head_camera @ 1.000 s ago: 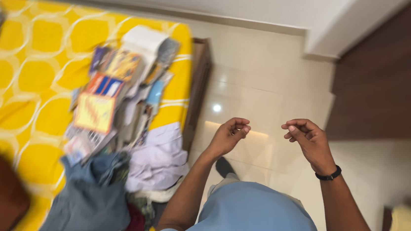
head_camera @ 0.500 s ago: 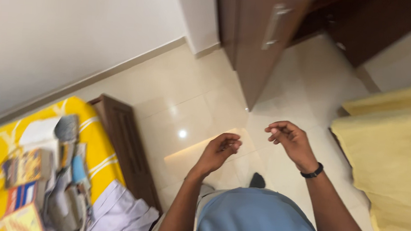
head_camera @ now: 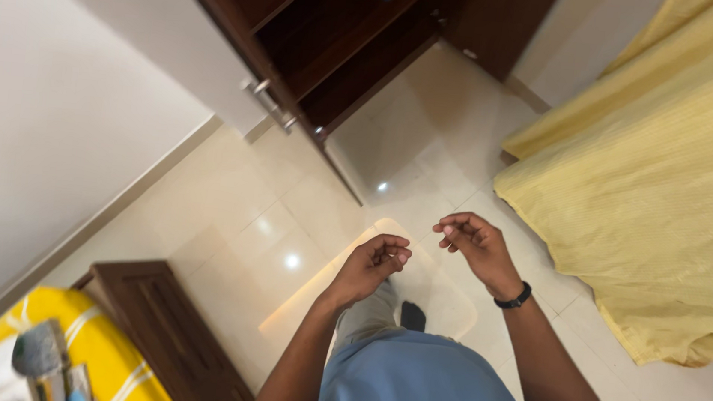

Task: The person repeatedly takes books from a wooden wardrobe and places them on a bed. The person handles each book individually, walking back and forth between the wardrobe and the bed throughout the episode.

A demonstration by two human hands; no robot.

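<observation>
Both hands are empty: the left hand [head_camera: 371, 264] is loosely curled, the right hand [head_camera: 474, 247] half open, both raised over the tiled floor [head_camera: 304, 213]. The open wardrobe [head_camera: 336, 35] stands at twelve o'clock, nearest them; reaching its shelves looks like the step in hand.
</observation>
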